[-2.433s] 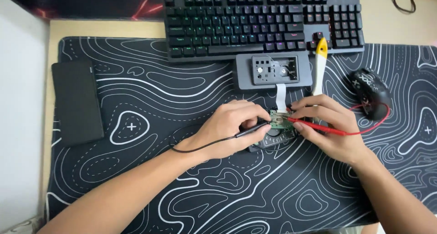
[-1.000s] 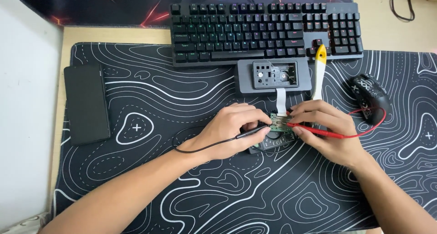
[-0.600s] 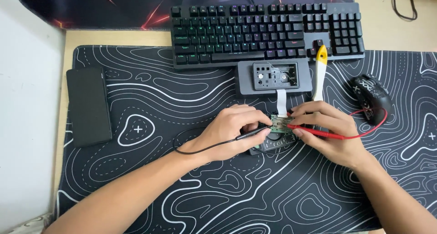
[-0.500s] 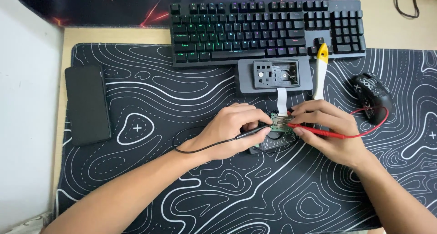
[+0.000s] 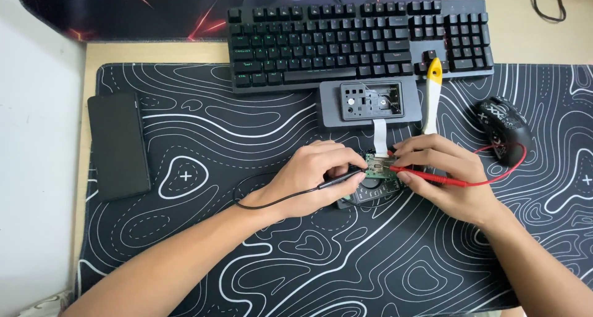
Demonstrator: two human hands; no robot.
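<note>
My left hand grips a black test probe whose tip rests on a small green circuit board. My right hand grips a red test probe, its tip touching the same board from the right. The board lies over a dark multimeter, mostly hidden under my hands. A white ribbon cable runs from the board up to an opened grey device. The black lead loops left and the red lead curves right.
A black keyboard lies along the far edge of the patterned desk mat. A yellow-handled pry tool sits beside the grey device. A black mouse is at right and a dark phone at left.
Both hands have stayed on the board with the probes. Only the view has shifted slightly.
</note>
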